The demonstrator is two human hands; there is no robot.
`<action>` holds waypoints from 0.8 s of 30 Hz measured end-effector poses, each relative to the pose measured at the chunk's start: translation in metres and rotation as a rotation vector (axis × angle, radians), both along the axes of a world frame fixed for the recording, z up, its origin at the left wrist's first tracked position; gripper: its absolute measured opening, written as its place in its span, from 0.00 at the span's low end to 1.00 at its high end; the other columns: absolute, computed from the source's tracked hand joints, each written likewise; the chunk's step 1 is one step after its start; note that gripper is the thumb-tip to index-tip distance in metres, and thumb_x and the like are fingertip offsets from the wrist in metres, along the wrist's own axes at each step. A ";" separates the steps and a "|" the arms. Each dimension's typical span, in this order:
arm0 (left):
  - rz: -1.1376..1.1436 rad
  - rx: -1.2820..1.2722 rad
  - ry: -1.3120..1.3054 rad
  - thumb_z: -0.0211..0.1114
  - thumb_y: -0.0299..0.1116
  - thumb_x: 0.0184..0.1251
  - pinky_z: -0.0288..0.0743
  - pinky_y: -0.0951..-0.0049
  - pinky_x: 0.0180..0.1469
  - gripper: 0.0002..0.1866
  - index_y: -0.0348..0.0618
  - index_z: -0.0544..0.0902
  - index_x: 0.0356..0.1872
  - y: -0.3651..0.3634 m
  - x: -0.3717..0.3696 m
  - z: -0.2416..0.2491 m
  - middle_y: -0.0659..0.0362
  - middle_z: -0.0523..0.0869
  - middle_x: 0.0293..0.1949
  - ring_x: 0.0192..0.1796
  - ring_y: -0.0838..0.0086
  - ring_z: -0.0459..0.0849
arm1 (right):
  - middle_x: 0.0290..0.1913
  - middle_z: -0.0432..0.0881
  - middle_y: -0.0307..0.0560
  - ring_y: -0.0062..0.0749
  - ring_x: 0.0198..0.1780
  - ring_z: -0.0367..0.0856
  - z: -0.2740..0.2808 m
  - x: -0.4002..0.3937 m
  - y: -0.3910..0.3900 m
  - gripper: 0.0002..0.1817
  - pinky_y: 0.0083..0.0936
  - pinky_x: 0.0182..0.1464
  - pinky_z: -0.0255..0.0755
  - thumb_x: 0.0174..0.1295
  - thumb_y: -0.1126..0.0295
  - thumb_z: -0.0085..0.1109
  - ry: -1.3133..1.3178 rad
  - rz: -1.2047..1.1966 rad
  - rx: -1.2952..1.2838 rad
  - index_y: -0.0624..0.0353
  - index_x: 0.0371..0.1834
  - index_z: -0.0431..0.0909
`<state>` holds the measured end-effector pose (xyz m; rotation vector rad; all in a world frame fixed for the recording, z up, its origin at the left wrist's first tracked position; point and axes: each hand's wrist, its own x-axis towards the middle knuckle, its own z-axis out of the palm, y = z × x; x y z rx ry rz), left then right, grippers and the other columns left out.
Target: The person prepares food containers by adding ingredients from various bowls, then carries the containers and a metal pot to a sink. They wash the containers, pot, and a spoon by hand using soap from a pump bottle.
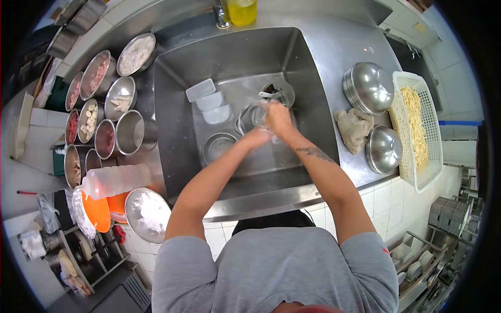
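Both my hands are over the right middle of the steel sink (pixel 177 125), close together. My right hand (pixel 277 116) has its fingers curled closed at the right edge of a round metal bowl (pixel 250 117); what is inside the fingers is hidden. Just below and left of it, my left hand (pixel 257 136) is smeared by motion at the bowl's lower edge, and its fingers cannot be made out. Behind the hands lies a round container with dark and metal pieces (pixel 282 92). Another round metal bowl (pixel 219 148) rests to the left, below several translucent plastic tubs (pixel 217 113).
On the left counter stand several metal bowls of food (pixel 136 54), a plastic bottle (pixel 117 180) and a bowl of white powder (pixel 148 215). To the right are upturned metal bowls (pixel 368 88), a cloth (pixel 354 130) and a noodle basket (pixel 436 130). A faucet (pixel 221 15) and yellow liquid container (pixel 242 11) stand behind.
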<state>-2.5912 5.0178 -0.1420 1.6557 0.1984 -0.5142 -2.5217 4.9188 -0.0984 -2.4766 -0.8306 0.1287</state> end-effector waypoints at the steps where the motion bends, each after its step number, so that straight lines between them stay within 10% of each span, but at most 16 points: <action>1: -0.114 0.142 -0.088 0.56 0.32 0.54 0.67 0.58 0.53 0.15 0.39 0.81 0.42 0.001 -0.001 -0.007 0.48 0.80 0.46 0.52 0.61 0.77 | 0.37 0.80 0.60 0.51 0.42 0.79 0.002 0.005 -0.003 0.22 0.41 0.46 0.73 0.43 0.79 0.52 -0.003 -0.001 0.010 0.53 0.45 0.80; 4: -0.474 0.579 -0.358 0.57 0.33 0.52 0.66 0.57 0.55 0.17 0.40 0.82 0.43 0.013 -0.006 -0.013 0.50 0.82 0.44 0.51 0.62 0.77 | 0.36 0.81 0.59 0.52 0.42 0.79 -0.004 0.009 -0.005 0.22 0.40 0.48 0.72 0.43 0.78 0.51 0.070 0.148 -0.072 0.53 0.46 0.80; 5: -0.829 1.089 -0.532 0.55 0.31 0.53 0.63 0.59 0.58 0.16 0.40 0.82 0.42 0.021 -0.013 0.008 0.52 0.82 0.45 0.54 0.60 0.76 | 0.36 0.81 0.59 0.52 0.42 0.79 -0.005 0.004 -0.004 0.22 0.40 0.48 0.72 0.43 0.78 0.51 0.097 0.191 -0.057 0.53 0.45 0.80; 8: -0.942 1.403 -0.756 0.55 0.31 0.52 0.61 0.61 0.60 0.15 0.42 0.82 0.41 0.030 0.005 -0.008 0.54 0.82 0.46 0.55 0.60 0.75 | 0.37 0.81 0.58 0.52 0.43 0.79 -0.011 0.017 0.011 0.23 0.39 0.49 0.72 0.42 0.78 0.52 0.133 0.225 -0.199 0.53 0.45 0.81; 11: -0.061 0.554 -0.206 0.54 0.32 0.59 0.68 0.66 0.50 0.12 0.42 0.82 0.41 -0.004 0.008 0.028 0.54 0.82 0.43 0.48 0.63 0.78 | 0.37 0.81 0.59 0.52 0.42 0.79 0.007 0.017 0.015 0.23 0.40 0.48 0.72 0.42 0.79 0.52 0.089 0.170 -0.038 0.53 0.45 0.81; 13: 0.123 0.231 -0.017 0.55 0.32 0.61 0.70 0.67 0.48 0.12 0.42 0.82 0.41 -0.010 0.007 0.023 0.53 0.82 0.42 0.47 0.64 0.79 | 0.37 0.81 0.59 0.52 0.42 0.79 0.010 0.009 0.011 0.23 0.40 0.48 0.72 0.42 0.79 0.52 0.073 0.129 -0.048 0.53 0.44 0.82; 16: -0.162 0.484 -0.137 0.55 0.32 0.61 0.70 0.67 0.48 0.11 0.41 0.82 0.41 -0.007 -0.001 -0.030 0.53 0.82 0.43 0.47 0.64 0.79 | 0.38 0.82 0.57 0.51 0.44 0.79 0.000 0.014 0.001 0.21 0.39 0.50 0.72 0.43 0.77 0.56 0.138 0.178 -0.100 0.54 0.44 0.81; 19: -0.818 1.268 -1.072 0.56 0.31 0.59 0.69 0.68 0.50 0.13 0.43 0.81 0.44 0.035 -0.003 -0.033 0.54 0.83 0.38 0.45 0.64 0.80 | 0.39 0.82 0.56 0.50 0.46 0.79 -0.006 0.018 0.009 0.20 0.37 0.51 0.72 0.44 0.77 0.57 0.182 0.275 -0.254 0.54 0.45 0.81; 22: -0.599 1.432 -0.890 0.57 0.31 0.52 0.63 0.65 0.59 0.15 0.38 0.83 0.40 0.022 -0.002 -0.014 0.49 0.81 0.49 0.55 0.60 0.75 | 0.40 0.82 0.57 0.50 0.45 0.79 0.007 0.026 0.013 0.22 0.37 0.51 0.72 0.42 0.78 0.56 0.129 0.292 -0.213 0.54 0.45 0.81; 24: -0.511 1.003 -0.337 0.61 0.33 0.48 0.63 0.59 0.58 0.20 0.40 0.81 0.46 0.007 0.003 -0.007 0.46 0.76 0.55 0.60 0.57 0.70 | 0.40 0.81 0.57 0.49 0.46 0.79 0.008 0.032 0.014 0.22 0.37 0.51 0.72 0.41 0.79 0.56 0.092 0.265 -0.169 0.53 0.45 0.81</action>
